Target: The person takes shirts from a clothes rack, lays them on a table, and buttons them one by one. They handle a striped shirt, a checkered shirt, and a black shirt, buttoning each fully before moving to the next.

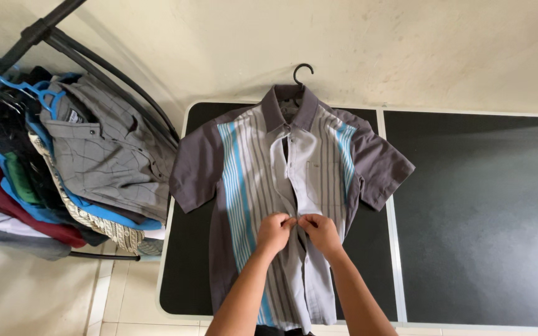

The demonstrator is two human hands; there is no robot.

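My left hand (273,231) and right hand (319,229) both pinch one grey, blue-striped short-sleeved shirt's (244,180) placket, probably at a button.

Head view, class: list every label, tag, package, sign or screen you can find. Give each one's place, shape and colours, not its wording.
Neck label: inside the collar of the grey and blue striped shirt lying on the table, a small pale rectangle.
Neck label: inside the collar of the grey checked shirt on the rack at left, a small dark rectangle with pale marks.
No packages, signs or screens.
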